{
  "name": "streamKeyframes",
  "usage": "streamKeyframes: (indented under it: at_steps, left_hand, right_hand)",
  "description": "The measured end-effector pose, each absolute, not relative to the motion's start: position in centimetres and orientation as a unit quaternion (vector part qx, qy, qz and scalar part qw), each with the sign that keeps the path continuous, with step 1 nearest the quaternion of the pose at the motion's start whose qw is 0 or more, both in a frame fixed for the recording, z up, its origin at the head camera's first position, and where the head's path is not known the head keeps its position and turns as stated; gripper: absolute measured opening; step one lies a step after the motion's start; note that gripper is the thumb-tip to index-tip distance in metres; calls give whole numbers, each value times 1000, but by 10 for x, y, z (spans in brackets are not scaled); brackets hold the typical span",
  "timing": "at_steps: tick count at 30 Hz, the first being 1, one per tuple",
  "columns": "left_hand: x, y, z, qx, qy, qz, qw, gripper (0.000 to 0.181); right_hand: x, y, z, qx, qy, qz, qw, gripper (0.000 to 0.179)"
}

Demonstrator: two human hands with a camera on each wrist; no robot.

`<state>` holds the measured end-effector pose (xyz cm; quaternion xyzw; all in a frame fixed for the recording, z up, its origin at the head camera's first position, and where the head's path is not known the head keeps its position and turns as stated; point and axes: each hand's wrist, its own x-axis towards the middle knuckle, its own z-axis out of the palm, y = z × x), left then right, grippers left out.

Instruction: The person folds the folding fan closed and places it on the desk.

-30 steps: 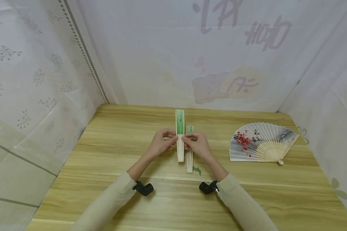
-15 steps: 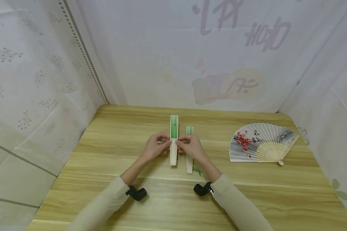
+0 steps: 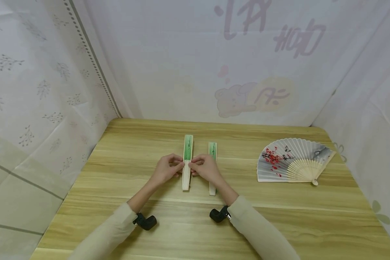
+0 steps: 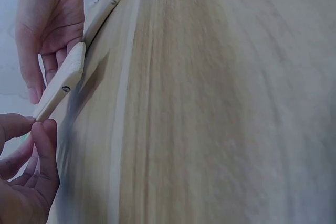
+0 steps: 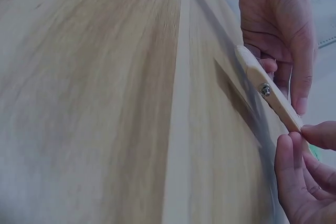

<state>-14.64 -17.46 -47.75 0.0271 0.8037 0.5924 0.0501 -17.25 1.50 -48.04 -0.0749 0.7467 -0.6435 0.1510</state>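
Observation:
A folded hand fan [image 3: 186, 176] with a green upper part and pale ribs is held lengthwise between both hands in the head view. The left hand [image 3: 167, 169] pinches its left edge between thumb and fingers, and the right hand [image 3: 206, 168] pinches the right edge. In the left wrist view the fan's pale riveted end [image 4: 64, 83] slants above the table, its shadow below it. A second folded green fan [image 3: 212, 188] lies just to the right, partly covered by the right hand.
A grey fan [image 3: 279, 162] with red blossoms lies spread on the right of the wooden table [image 3: 143, 144]. Patterned white curtains [image 3: 169, 65] stand behind and at both sides. Each wrist carries a black camera [image 3: 146, 221].
Both hands have carried the held fan left and a little nearer the person, widening its gap from the second fan. The second fan's green tassel is now hidden behind the right forearm.

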Motion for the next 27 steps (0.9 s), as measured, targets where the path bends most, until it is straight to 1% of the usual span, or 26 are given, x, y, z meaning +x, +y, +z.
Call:
streamKeyframes:
  at_steps: [9,15,20,27]
  left_hand:
    - [-142,-186,-480,18,808,587,48,22]
    - [-142,-194,-480,25,824,564,43,21]
    - [-143,-199,-480,33,844,534,38,17]
    - [-140,-202,-476,28,857,512,48,17]
  right_hand:
    - [-171,1,-490,-81,743,-650,135,15]
    - [-172,-8,-489,-90,745,-648,132,13]
    - [-174,-15,-492,-91,750,-638,147,11]
    - [-174,-20,-488,-81,755,-629,167,9]
